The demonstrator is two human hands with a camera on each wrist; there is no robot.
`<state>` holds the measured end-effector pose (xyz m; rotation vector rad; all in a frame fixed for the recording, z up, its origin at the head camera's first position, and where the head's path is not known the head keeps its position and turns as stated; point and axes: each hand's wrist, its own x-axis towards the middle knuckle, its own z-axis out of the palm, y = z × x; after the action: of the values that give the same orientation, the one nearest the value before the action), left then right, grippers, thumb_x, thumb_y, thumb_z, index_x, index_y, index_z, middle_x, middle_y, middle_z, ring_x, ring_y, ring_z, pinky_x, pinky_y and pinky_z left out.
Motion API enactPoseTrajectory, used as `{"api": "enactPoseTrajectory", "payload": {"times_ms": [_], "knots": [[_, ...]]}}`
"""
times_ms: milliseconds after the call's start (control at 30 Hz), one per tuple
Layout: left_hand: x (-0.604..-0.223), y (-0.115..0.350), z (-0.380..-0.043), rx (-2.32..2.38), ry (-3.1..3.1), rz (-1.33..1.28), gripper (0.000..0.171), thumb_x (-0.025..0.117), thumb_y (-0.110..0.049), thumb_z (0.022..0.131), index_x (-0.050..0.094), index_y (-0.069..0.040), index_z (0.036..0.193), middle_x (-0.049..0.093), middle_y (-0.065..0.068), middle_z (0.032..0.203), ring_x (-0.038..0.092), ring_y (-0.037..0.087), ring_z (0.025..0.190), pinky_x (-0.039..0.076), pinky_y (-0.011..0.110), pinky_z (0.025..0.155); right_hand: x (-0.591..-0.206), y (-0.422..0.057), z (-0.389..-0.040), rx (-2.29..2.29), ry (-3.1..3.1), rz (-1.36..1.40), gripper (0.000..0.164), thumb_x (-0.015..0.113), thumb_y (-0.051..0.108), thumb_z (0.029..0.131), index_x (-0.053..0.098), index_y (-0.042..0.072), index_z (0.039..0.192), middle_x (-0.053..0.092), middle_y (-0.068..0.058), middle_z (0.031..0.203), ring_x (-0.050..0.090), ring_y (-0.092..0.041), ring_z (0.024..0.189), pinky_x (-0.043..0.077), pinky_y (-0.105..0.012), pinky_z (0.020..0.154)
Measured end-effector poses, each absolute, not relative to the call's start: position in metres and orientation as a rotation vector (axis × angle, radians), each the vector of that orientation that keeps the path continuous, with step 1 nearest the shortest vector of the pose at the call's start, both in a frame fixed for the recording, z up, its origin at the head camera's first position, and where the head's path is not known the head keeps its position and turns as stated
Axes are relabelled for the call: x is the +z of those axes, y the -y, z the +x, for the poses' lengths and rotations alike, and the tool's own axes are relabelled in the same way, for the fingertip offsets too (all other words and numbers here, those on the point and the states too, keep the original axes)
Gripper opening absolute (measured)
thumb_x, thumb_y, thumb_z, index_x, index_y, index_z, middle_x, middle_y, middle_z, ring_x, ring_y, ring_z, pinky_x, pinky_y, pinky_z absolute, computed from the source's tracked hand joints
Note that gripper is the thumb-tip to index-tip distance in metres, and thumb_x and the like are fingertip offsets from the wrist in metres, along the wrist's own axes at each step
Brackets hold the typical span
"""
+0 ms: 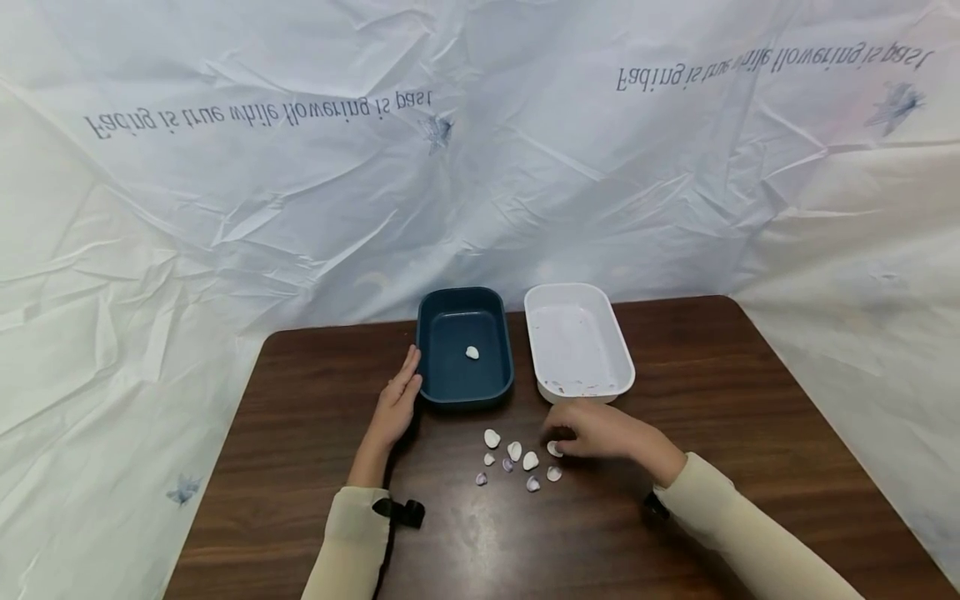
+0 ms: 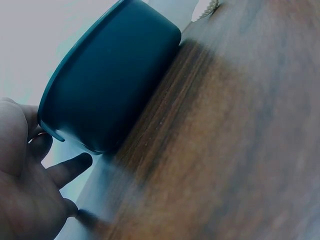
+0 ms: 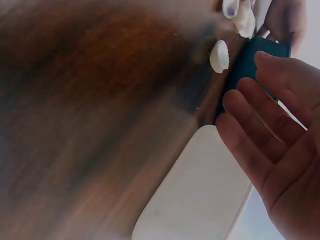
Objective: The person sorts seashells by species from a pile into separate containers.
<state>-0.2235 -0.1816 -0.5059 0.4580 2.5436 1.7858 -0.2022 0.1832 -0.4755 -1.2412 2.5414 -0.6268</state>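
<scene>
My left hand (image 1: 393, 407) has its fingers extended against the left side of the dark blue tray (image 1: 456, 379), on whose floor one white seashell (image 1: 472, 352) lies. My right hand (image 1: 600, 429), thumb parted from loosely bent fingers, is at a pale seashell (image 1: 553, 448) (contact: cannot tell) in front of the white tray (image 1: 576, 346); further seashells (image 1: 531, 461) lie scattered leftward on the wooden table (image 1: 300, 433).

Dark wood-grained tabletop (image 1: 300, 467), and near its far edge stand the blue tray (image 1: 465, 403) and, just beside it, the white tray (image 1: 573, 346); closer in, white and purplish shells (image 1: 531, 461) lie scattered!
</scene>
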Motion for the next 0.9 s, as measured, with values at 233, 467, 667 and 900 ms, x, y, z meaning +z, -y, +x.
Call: {"api": "enactPoseTrajectory", "payload": {"times_ms": [233, 467, 667, 900], "knots": [[-0.506, 0.18, -0.222, 1.807, -2.543, 0.461, 0.05, 0.039, -0.004, 0.115, 0.029, 0.01, 0.161, 0.016, 0.021, 0.172, 0.015, 0.043, 0.159, -0.001, 0.074, 0.12, -0.482, -0.184, -0.197, -0.595, -2.551, -1.249, 0.024, 0.077, -0.002, 0.088, 0.08, 0.006, 0.11, 0.074, 0.001, 0.101, 0.064, -0.011, 0.089, 0.055, -0.031, 0.079], [-0.506, 0.181, -0.223, 1.807, -2.54, 0.47, 0.05, 0.039, -0.006, 0.115, 0.028, 0.009, 0.162, 0.015, 0.02, 0.172, 0.014, 0.04, 0.16, -0.001, 0.073, 0.121, -0.485, -0.184, -0.194, -0.557, -2.568, -1.258, 0.027, 0.077, -0.003, 0.086, 0.081, 0.005, 0.112, 0.074, 0.001, 0.104, 0.067, -0.01, 0.098, 0.058, -0.035, 0.086], [-0.507, 0.182, -0.223, 1.813, -2.533, 0.47, 0.05, 0.04, -0.007, 0.115, 0.028, 0.009, 0.162, 0.015, 0.021, 0.172, 0.014, 0.041, 0.159, -0.002, 0.074, 0.121, -0.488, -0.183, -0.193, -0.524, -2.586, -1.303, 0.029, 0.078, -0.005, 0.082, 0.081, 0.004, 0.109, 0.075, 0.0, 0.104, 0.068, -0.012, 0.099, 0.058, -0.036, 0.087], [-0.507, 0.181, -0.222, 1.815, -2.543, 0.468, 0.05, 0.042, -0.007, 0.115, 0.03, 0.01, 0.16, 0.018, 0.023, 0.171, 0.016, 0.043, 0.158, -0.001, 0.076, 0.119, -0.491, -0.181, -0.191, -0.496, -2.601, -1.288, 0.028, 0.079, -0.005, 0.082, 0.081, 0.003, 0.108, 0.075, -0.001, 0.103, 0.069, -0.011, 0.098, 0.059, -0.035, 0.085]]}}
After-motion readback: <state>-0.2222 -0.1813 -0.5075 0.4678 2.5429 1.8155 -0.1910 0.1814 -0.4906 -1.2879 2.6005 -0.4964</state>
